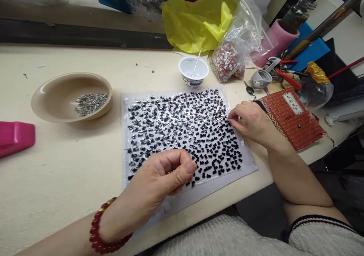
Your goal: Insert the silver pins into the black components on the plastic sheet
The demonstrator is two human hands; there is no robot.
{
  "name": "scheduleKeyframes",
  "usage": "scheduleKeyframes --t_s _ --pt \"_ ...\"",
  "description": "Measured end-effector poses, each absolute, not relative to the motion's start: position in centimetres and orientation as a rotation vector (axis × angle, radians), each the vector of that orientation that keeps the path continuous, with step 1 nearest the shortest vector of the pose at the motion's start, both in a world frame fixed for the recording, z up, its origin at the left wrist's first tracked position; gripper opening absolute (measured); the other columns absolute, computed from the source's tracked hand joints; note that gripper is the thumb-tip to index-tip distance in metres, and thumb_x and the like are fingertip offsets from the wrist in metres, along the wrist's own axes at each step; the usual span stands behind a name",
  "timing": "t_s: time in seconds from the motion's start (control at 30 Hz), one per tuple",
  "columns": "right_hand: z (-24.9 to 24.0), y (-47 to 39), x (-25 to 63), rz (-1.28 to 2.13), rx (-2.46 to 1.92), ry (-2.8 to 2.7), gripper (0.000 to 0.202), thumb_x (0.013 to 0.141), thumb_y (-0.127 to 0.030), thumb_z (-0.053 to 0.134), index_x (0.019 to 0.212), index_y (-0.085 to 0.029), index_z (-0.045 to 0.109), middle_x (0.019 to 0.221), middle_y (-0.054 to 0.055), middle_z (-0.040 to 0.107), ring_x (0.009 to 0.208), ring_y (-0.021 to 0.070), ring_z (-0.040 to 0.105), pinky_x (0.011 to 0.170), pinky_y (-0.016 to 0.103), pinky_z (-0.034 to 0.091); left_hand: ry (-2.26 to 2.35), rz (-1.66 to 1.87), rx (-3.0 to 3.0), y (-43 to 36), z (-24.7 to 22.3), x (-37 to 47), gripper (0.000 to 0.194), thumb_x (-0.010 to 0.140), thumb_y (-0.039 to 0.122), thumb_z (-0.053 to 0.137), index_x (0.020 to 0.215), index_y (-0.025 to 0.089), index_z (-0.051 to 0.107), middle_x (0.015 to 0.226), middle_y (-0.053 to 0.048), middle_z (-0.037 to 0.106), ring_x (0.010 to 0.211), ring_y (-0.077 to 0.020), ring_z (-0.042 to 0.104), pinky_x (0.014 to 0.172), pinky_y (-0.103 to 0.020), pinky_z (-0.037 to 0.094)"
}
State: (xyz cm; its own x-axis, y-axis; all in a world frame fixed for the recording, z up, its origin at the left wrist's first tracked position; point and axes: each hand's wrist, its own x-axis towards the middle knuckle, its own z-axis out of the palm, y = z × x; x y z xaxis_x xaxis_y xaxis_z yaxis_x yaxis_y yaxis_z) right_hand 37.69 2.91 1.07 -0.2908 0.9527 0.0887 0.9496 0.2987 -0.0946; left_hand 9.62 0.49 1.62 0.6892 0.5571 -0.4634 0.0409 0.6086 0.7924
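Left hand (159,178), curled, contents hidden; right hand (248,119), fingertips pinched, grasp unclear, by black pieces (203,147): light touch advisable, sparing neighbours

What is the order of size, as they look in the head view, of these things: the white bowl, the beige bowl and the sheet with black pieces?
Largest to smallest:
1. sheet
2. beige bowl
3. white bowl
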Motion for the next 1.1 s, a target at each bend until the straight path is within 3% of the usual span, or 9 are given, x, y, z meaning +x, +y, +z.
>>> scheduleKeyframes --t_s 0.43,0.67,1.1 --pt "2.0 2.2 37.1 0.027 -1.644 -2.338 0.006 0.085 -0.021 0.059 0.079 -0.019 0.059 0.074 0.003 0.063 0.075 0.0174 0.054 0.073 0.035 0.040 0.791 0.335 0.913 0.5 1.7 9.7 0.024 0.082 0.034 0.067 0.069 0.018 0.054 0.058 0.006 0.041 0.051 -0.0075 0.028 0.046 -0.019 0.024" --pt "3.2 -1.4 30.9 0.694 -0.797 -2.204 0.007 0.087 -0.022 0.060 0.090 -0.015 0.059 0.077 0.004 0.066 0.075 0.0129 0.058 0.073 0.032 0.046 0.811 0.360 0.955 0.3 2.0 10.3 0.023 0.074 0.029 0.072 0.062 0.017 0.056 0.053 0.007 0.043 0.049 -0.0065 0.029 0.044 -0.019 0.022" --pt "2.2 -1.5 29.8 0.807 -0.724 -2.107 0.009 0.092 -0.023 0.052 0.086 -0.016 0.055 0.073 0.002 0.062 0.073 0.0105 0.056 0.075 0.028 0.045 0.756 0.328 0.953 0.4 1.8 10.7 0.022 0.070 0.024 0.074 0.059 0.017 0.056 0.053 0.007 0.045 0.051 -0.0074 0.029 0.049 -0.020 0.027"
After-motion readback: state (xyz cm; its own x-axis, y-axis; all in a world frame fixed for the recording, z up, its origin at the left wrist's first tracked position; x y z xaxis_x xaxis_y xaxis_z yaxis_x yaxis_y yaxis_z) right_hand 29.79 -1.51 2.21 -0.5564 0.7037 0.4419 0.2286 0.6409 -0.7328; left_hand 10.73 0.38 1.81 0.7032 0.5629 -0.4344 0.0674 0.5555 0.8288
